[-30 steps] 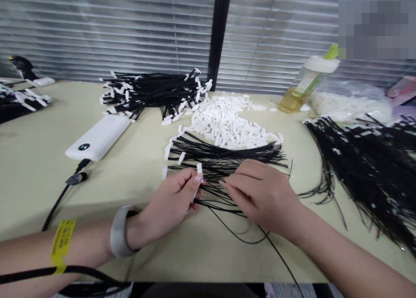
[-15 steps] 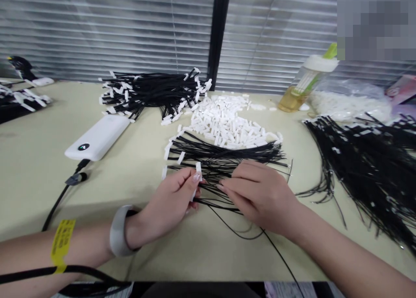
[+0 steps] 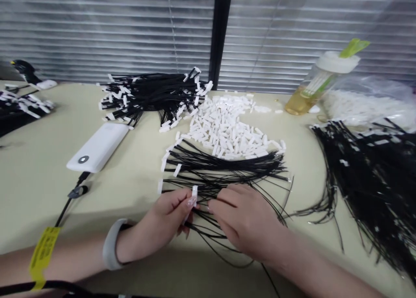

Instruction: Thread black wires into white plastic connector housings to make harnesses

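Note:
My left hand (image 3: 169, 217) is closed, pinching a small white connector housing (image 3: 194, 194) upright between thumb and fingers. Just to its right, my right hand (image 3: 245, 217) has its fingers closed around thin black wires (image 3: 208, 230) that run toward the housing. Whether a wire tip sits inside the housing cannot be made out. Beyond my hands lies a row of black wires (image 3: 224, 161), several with white housings on their left ends. A loose pile of white connector housings (image 3: 227, 126) spreads behind that row.
A bundle of finished-looking wires (image 3: 156, 90) lies at the back. On the left is a white power bank (image 3: 99, 147) with a cable. Rightward are a bottle of yellowish liquid (image 3: 300, 98), a bag of white pieces (image 3: 367, 103) and a large heap of black wires (image 3: 373, 172).
The view has shifted, so things on the table appear slightly lower. My right hand has come a little nearer to my left hand, which still pinches the white housing.

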`<move>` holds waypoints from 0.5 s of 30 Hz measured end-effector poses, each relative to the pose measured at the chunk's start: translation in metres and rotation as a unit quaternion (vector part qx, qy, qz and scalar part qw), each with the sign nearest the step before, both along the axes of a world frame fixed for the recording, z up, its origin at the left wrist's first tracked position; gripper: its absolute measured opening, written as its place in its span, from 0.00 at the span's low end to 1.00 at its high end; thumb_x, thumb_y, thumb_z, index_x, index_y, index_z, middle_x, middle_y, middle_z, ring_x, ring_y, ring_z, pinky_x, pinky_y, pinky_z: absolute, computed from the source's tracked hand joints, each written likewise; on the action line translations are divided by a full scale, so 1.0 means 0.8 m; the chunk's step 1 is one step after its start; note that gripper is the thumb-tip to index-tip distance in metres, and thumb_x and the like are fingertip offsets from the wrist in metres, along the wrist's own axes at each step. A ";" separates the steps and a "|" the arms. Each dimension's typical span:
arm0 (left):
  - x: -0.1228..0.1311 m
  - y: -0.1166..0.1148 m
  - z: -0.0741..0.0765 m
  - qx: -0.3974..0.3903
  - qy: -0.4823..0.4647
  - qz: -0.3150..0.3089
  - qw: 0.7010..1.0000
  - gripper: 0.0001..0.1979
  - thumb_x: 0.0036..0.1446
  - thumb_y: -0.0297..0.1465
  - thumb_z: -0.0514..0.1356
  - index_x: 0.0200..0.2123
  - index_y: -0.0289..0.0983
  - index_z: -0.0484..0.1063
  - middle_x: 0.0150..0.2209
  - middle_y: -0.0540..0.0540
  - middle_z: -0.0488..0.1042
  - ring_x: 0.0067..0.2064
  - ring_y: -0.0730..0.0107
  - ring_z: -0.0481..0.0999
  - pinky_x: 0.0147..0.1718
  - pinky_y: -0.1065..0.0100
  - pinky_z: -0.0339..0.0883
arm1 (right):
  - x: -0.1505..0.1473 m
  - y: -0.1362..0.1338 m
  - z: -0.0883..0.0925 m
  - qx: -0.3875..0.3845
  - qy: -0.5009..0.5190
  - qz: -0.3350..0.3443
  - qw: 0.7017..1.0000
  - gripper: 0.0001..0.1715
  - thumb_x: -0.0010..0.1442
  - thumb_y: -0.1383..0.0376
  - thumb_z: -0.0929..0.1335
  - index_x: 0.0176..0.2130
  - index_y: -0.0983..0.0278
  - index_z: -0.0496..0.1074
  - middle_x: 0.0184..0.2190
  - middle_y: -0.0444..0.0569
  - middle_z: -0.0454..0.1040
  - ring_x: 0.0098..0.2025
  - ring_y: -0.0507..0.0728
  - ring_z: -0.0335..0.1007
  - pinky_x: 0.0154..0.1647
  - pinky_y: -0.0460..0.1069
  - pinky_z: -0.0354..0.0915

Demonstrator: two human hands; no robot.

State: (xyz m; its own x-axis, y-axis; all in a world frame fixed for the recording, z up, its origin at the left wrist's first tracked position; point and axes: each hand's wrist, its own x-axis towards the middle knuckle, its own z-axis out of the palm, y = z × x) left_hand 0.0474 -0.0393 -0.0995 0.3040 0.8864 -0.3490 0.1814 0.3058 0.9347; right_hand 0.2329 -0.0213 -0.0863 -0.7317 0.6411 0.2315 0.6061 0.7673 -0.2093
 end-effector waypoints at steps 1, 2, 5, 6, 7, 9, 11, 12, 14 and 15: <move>0.000 0.000 0.002 -0.005 0.000 -0.004 1.000 0.15 0.56 0.40 0.50 0.23 0.37 0.60 0.19 0.54 0.60 0.19 0.79 0.59 0.18 0.76 0.57 | -0.001 0.001 0.000 0.006 -0.013 0.001 1.000 0.08 0.54 0.72 0.60 0.25 0.63 0.63 0.23 0.44 0.63 0.26 0.52 0.52 0.28 0.49 0.46; 0.000 0.001 0.004 -0.010 0.002 -0.008 1.000 0.15 0.56 0.40 0.50 0.23 0.36 0.61 0.20 0.54 0.60 0.19 0.79 0.59 0.18 0.75 0.57 | -0.003 0.002 -0.001 0.014 -0.020 0.001 1.000 0.08 0.53 0.72 0.60 0.25 0.63 0.63 0.22 0.44 0.63 0.26 0.52 0.52 0.28 0.49 0.45; 0.002 0.003 0.010 -0.021 0.016 -0.023 0.999 0.16 0.57 0.41 0.49 0.24 0.36 0.62 0.20 0.54 0.59 0.20 0.78 0.59 0.19 0.75 0.56 | -0.008 0.004 -0.004 0.049 -0.016 0.002 0.999 0.08 0.54 0.72 0.60 0.25 0.62 0.63 0.21 0.44 0.62 0.25 0.52 0.51 0.27 0.49 0.44; 0.002 0.004 0.010 -0.020 0.018 -0.023 0.999 0.16 0.57 0.41 0.49 0.23 0.36 0.61 0.20 0.54 0.59 0.20 0.78 0.59 0.18 0.75 0.55 | -0.010 0.004 -0.005 0.059 -0.014 0.002 0.998 0.09 0.54 0.72 0.60 0.25 0.63 0.62 0.21 0.44 0.62 0.25 0.52 0.51 0.27 0.49 0.44; 0.003 0.005 0.010 -0.018 0.018 -0.020 0.999 0.16 0.57 0.41 0.48 0.23 0.37 0.61 0.20 0.54 0.59 0.20 0.78 0.58 0.18 0.75 0.55 | -0.012 0.005 -0.006 0.065 -0.016 0.003 0.998 0.08 0.54 0.72 0.60 0.25 0.63 0.62 0.21 0.44 0.62 0.25 0.52 0.51 0.27 0.49 0.45; 0.004 0.006 0.007 -0.013 0.014 -0.008 1.000 0.16 0.57 0.41 0.48 0.23 0.37 0.59 0.19 0.55 0.58 0.19 0.78 0.59 0.18 0.75 0.55 | -0.015 0.007 -0.006 0.060 -0.033 0.007 0.998 0.07 0.54 0.72 0.61 0.26 0.63 0.63 0.22 0.44 0.63 0.25 0.52 0.52 0.27 0.49 0.46; 0.004 0.006 0.004 -0.017 0.003 0.002 1.000 0.16 0.57 0.41 0.48 0.23 0.37 0.57 0.19 0.56 0.58 0.18 0.79 0.60 0.17 0.75 0.55 | -0.015 0.012 0.000 0.038 -0.052 0.007 0.998 0.07 0.55 0.71 0.61 0.27 0.63 0.64 0.23 0.44 0.63 0.26 0.52 0.54 0.28 0.49 0.47; 0.004 0.007 0.003 -0.020 -0.006 0.009 1.000 0.16 0.57 0.41 0.48 0.23 0.37 0.57 0.19 0.56 0.58 0.18 0.79 0.60 0.17 0.75 0.56 | -0.013 0.015 0.006 0.020 -0.053 0.002 0.998 0.07 0.56 0.71 0.61 0.27 0.63 0.64 0.23 0.44 0.63 0.27 0.52 0.55 0.28 0.49 0.48; 0.002 0.008 0.004 -0.025 -0.020 0.034 0.999 0.15 0.57 0.41 0.48 0.24 0.37 0.59 0.19 0.56 0.59 0.18 0.79 0.61 0.17 0.74 0.57 | -0.005 0.022 0.024 -0.029 -0.027 -0.021 0.999 0.08 0.59 0.67 0.60 0.30 0.64 0.65 0.26 0.45 0.65 0.29 0.51 0.57 0.29 0.47 0.52; 0.001 0.009 0.007 -0.026 -0.025 0.053 0.998 0.14 0.57 0.40 0.49 0.26 0.36 0.60 0.19 0.56 0.60 0.18 0.79 0.62 0.17 0.74 0.57 | 0.001 0.024 0.035 -0.056 0.000 -0.043 0.998 0.08 0.60 0.65 0.60 0.32 0.64 0.66 0.28 0.46 0.66 0.30 0.51 0.59 0.30 0.47 0.54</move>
